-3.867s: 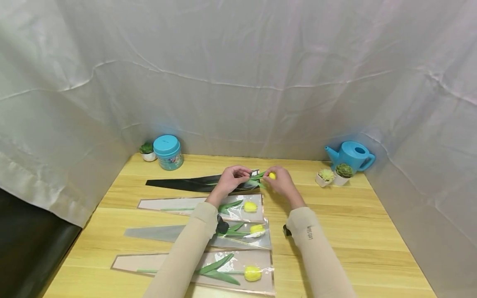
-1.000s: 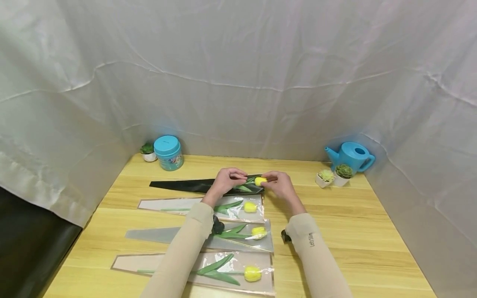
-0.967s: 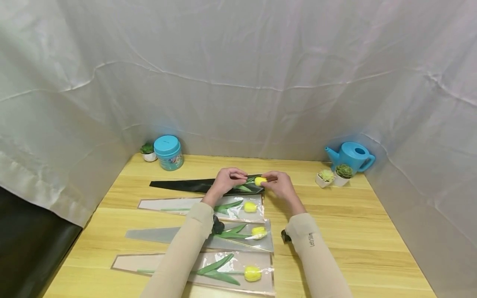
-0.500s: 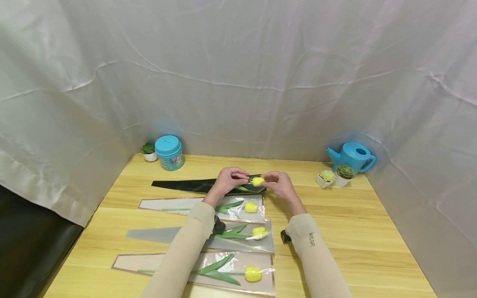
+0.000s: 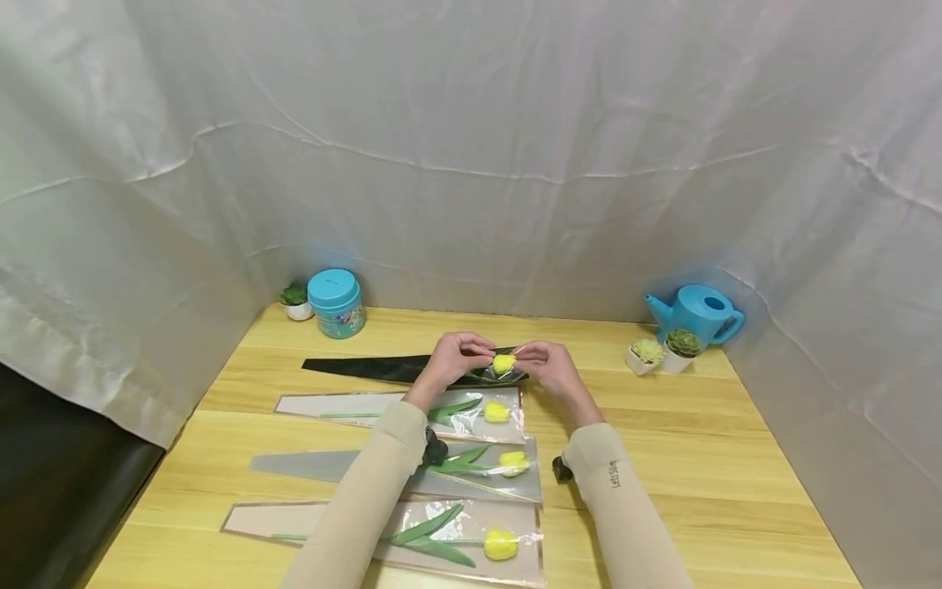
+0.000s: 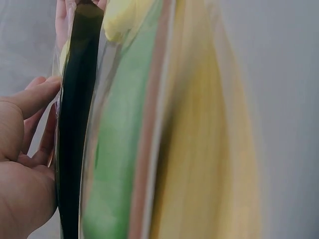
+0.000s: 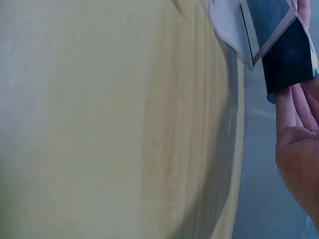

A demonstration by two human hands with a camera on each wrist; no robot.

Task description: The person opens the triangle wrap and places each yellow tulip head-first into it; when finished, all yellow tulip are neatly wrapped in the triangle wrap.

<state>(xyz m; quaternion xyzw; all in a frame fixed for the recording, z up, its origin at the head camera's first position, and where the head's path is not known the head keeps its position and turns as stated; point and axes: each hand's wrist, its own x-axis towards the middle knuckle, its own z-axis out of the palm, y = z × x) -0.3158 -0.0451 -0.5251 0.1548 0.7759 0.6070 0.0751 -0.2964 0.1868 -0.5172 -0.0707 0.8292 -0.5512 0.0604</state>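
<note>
Nearest the person, a yellow tulip in a clear sleeve (image 5: 412, 536) lay flat on the wooden table (image 5: 706, 458), with a second sleeved tulip (image 5: 471, 466) just beyond it and a third sleeved tulip (image 5: 456, 411) beyond that, all with their blooms to the right. Past these, the left hand (image 5: 450, 362) had its fingers curled, pinching the wide end of a black-backed sleeve (image 5: 383, 368), whose narrow tail lay on the table pointing left. The right hand (image 5: 548, 368) pinched the same open end from the other side, fingertips closed on the film, and a yellow tulip bloom (image 5: 504, 362) sat inside the sleeve mouth between the two hands. Farther back stood a small potted succulent (image 5: 296, 299) beside a teal-lidded jar (image 5: 335, 303) at the left, and two little succulent pots (image 5: 664, 350) before a blue watering can (image 5: 699, 311) at the right, against a white cloth backdrop (image 5: 471, 147)
</note>
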